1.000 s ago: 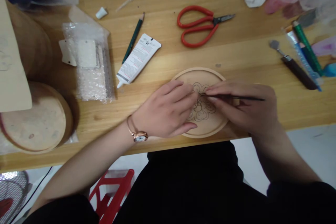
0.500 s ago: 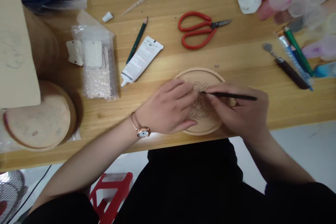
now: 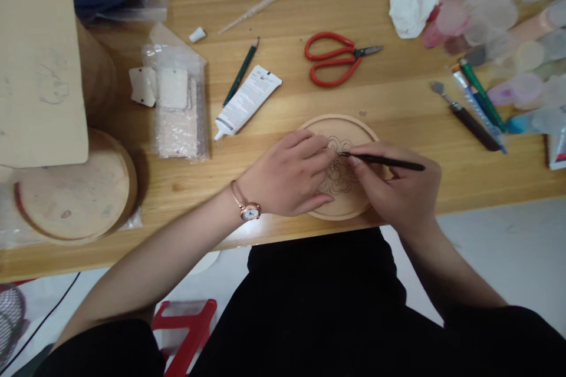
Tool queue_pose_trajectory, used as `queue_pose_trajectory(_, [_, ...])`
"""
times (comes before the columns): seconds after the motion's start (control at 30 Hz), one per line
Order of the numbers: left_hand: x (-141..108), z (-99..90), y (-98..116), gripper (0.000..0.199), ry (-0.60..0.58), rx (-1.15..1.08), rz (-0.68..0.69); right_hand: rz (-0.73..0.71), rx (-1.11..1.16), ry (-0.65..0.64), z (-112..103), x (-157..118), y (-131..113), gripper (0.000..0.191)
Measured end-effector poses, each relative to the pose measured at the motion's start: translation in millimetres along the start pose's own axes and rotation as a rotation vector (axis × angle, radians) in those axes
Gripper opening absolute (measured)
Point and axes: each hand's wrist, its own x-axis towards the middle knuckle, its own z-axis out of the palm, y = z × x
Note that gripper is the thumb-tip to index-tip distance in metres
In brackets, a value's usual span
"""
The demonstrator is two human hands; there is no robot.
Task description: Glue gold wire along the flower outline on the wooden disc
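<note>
A round, rimmed, tan disc point(image 3: 349, 207) lies near the table's front edge, with a flower outline point(image 3: 340, 185) drawn on its face. My left hand point(image 3: 292, 174) rests palm down over its left side, fingers stretched out and slightly bent, with a watch on the wrist. Between thumb and fingers, my right hand point(image 3: 404, 188) grips a slim black pen-like tool point(image 3: 389, 161). The tool's tip meets the upper part of the drawing, close to my left fingertips. Whether it is a brush or a pen I cannot tell.
Beyond the disc lie red-handled scissors point(image 3: 333, 59), a white tube point(image 3: 250, 100) and a dark green pencil point(image 3: 241, 73). A palette knife point(image 3: 473, 123), brushes point(image 3: 484, 97) and paint bottles point(image 3: 499, 12) are at right. Another round tan piece point(image 3: 71, 206) and a bagged pack point(image 3: 177, 112) stand left.
The whole view has shifted, so things on the left sit further right in the picture. Both hands keep almost the same pose on the disc and the tool.
</note>
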Motion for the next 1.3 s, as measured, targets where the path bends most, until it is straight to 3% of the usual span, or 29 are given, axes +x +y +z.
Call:
queue_pose_trajectory(0.53, [-0.8,0.9,0.2,0.049,-0.053,-0.022,-0.008,0.002,-0.051,0.131,9.5,-7.2,-6.5,0.012])
queue_pose_trajectory(0.67, [-1.1,1.9,0.0,0.051,-0.012,-0.008,-0.004,-0.009,-0.07,0.166,13.1,-8.9,-8.8,0.011])
queue_pose_trajectory(1.3, [-1.1,1.2,0.9,0.049,-0.049,-0.02,-0.018,-0.018,-0.082,0.167,12.5,-12.0,-9.7,0.011])
